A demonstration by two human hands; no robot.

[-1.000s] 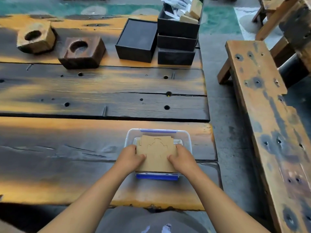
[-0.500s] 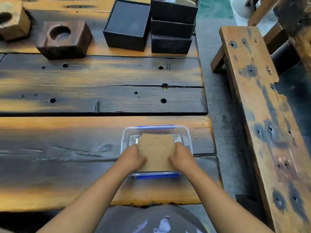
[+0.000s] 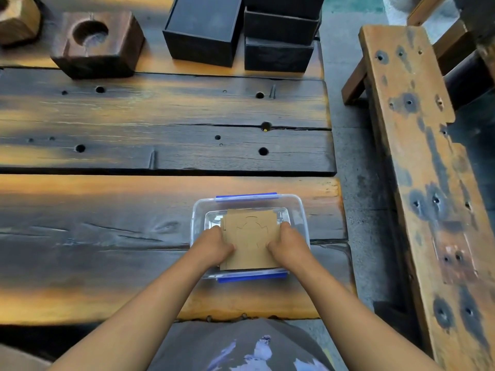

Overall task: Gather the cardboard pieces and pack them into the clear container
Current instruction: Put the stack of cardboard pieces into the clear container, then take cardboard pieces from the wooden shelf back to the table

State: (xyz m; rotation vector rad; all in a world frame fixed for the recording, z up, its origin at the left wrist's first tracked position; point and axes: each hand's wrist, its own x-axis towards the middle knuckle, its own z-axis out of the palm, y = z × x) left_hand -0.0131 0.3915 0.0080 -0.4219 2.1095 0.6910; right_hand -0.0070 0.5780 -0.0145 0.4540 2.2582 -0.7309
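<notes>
My left hand (image 3: 214,243) and right hand (image 3: 286,243) are curled around the sides of the cardboard pieces (image 3: 250,241), holding them inside the clear container (image 3: 300,210).

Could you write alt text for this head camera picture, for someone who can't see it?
Two bare hands, left hand and right hand, press a stack of brown cardboard pieces down into a clear container with blue clips, near the front edge of a dark wooden table. Black boxes and wooden blocks sit at the far side; a wooden bench stands to the right.
</notes>
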